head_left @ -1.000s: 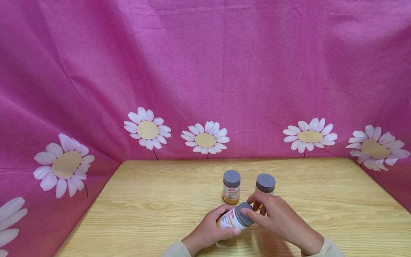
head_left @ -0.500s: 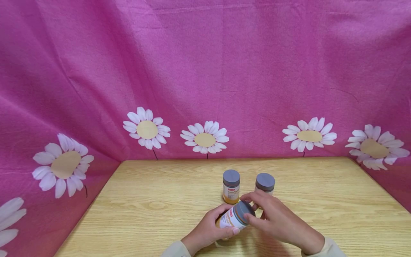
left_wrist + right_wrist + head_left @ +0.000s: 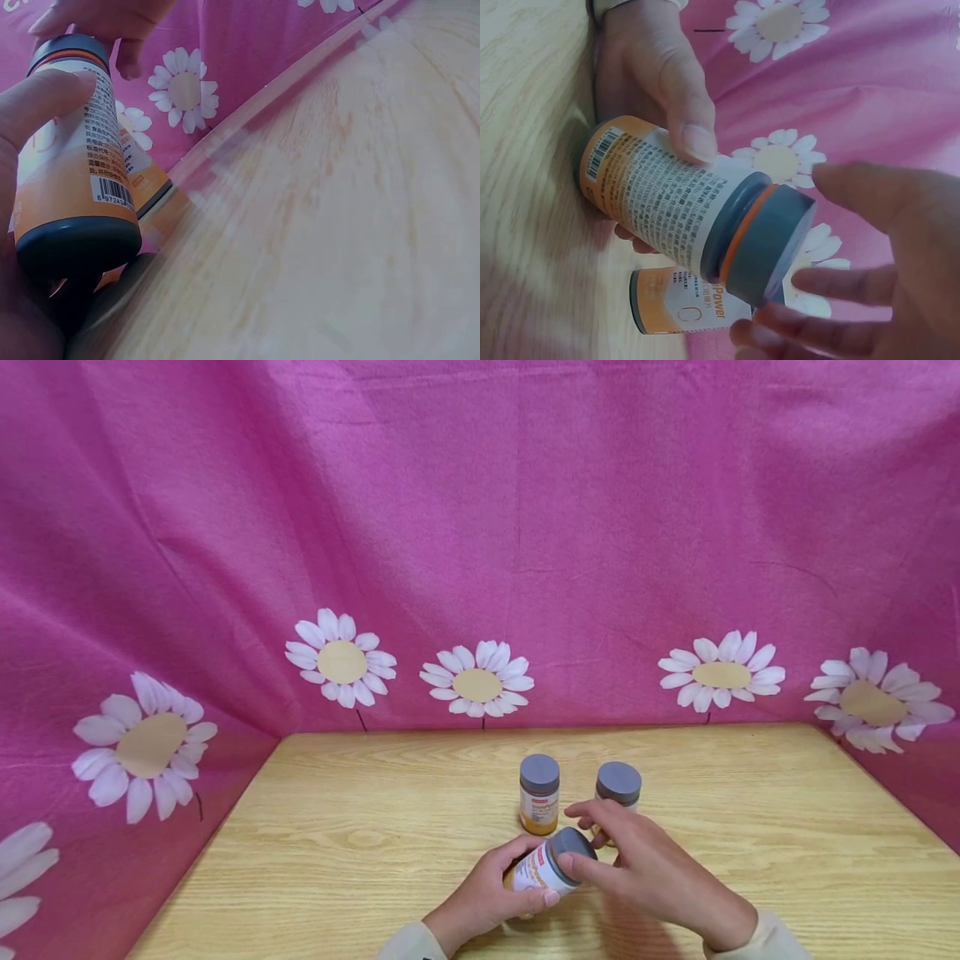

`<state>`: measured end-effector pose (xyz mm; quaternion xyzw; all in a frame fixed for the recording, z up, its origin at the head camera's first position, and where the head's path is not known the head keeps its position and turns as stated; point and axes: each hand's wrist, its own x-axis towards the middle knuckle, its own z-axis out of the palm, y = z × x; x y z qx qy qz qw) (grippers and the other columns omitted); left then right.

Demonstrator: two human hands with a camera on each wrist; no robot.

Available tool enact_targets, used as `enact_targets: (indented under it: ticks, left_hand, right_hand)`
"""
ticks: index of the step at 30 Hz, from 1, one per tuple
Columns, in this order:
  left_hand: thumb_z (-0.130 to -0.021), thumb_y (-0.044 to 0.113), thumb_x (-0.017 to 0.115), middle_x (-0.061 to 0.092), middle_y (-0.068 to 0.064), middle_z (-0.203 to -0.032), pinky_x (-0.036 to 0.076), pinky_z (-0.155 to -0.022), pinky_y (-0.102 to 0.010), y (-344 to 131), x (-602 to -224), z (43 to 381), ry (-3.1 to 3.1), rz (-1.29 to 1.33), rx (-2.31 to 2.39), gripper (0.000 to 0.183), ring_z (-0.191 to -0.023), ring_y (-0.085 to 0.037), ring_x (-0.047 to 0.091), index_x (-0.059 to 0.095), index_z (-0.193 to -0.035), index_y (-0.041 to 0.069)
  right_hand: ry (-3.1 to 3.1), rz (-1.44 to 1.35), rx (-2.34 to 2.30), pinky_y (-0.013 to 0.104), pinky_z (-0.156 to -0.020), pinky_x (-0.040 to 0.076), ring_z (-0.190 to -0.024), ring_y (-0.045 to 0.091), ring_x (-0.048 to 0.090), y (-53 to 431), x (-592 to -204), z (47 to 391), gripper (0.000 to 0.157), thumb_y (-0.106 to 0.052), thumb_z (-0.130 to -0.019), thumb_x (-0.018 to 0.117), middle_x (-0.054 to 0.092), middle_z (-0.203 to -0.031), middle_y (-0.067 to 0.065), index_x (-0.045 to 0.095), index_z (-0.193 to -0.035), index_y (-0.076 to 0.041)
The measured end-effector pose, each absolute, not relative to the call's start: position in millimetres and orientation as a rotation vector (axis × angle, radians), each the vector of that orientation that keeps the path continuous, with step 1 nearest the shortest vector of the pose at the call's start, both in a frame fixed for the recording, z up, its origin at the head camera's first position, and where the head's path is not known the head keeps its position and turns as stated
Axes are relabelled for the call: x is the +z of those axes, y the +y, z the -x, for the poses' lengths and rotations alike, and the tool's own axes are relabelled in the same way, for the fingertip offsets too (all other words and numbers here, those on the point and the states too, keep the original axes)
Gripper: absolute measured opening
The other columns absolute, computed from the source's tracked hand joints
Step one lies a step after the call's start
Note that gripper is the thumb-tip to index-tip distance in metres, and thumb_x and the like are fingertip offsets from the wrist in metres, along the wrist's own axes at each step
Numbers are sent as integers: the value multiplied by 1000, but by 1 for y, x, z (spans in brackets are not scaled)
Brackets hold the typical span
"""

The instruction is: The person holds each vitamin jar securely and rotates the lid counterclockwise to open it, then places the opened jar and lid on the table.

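A tilted supplement bottle (image 3: pixel 534 870) with a white and orange label is gripped by my left hand (image 3: pixel 487 893), thumb along its near side. Its grey lid (image 3: pixel 574 842) points up and to the right; an orange ring (image 3: pixel 748 232) shows beneath the lid in the right wrist view. My right hand (image 3: pixel 652 868) is spread loosely around the lid, thumb and fingers parted. In the right wrist view the thumb stands off the lid while fingertips lie right at its far edge. The left wrist view shows the bottle's dark base (image 3: pixel 79 246).
Two similar grey-lidded bottles stand upright behind the hands: one bottle (image 3: pixel 539 797) in the middle, another bottle (image 3: pixel 618 783) partly hidden behind my right hand. The wooden table (image 3: pixel 360 827) ends at a pink cloth (image 3: pixel 585 527) printed with daisies.
My right hand's fingers have shifted about the lid and spread, the index finger lifting off it. The bottle stays tilted in my left hand, almost still.
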<state>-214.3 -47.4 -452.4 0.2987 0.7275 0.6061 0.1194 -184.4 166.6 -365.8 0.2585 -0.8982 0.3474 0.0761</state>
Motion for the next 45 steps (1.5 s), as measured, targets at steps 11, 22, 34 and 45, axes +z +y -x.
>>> enact_targets:
  ticks: [11, 22, 34, 45]
  left_hand:
    - [-78, 29, 69, 59, 5, -104, 44, -76, -24, -48, -458, 217, 2153, -896, 1728, 46, -87, -9, 54, 51, -121, 28]
    - [-78, 29, 69, 59, 5, -105, 44, -76, -24, -48, -457, 217, 2150, -883, 1724, 47, -88, -9, 54, 51, -121, 27]
    - [-78, 28, 69, 59, 5, -105, 45, -75, -24, -49, -457, 218, 2140, -898, 1735, 48, -87, -9, 54, 51, -122, 29]
    - [-78, 26, 70, 59, 4, -106, 45, -76, -25, -48, -457, 217, 2128, -920, 1751, 47, -87, -9, 54, 51, -122, 28]
  right_hand:
    - [-2733, -497, 868, 20, -48, 36, -53, 0, 44, 162, -367, 186, 33, -57, -77, 59, 50, -66, -16, 59, -89, -26]
    - [-2668, -768, 986, 20, -53, 43, -61, 0, 51, 165, -367, 188, 25, -47, -80, 61, 55, -72, -16, 61, -90, -24]
    - [-2679, -955, 1090, 24, -61, 48, -82, 8, 54, 170, -362, 184, 32, -24, -78, 70, 54, -95, -11, 57, -107, -24]
    - [-2700, -919, 1080, 25, -63, 46, -91, 12, 54, 169, -362, 182, 47, -36, -77, 70, 51, -107, -9, 48, -119, -31]
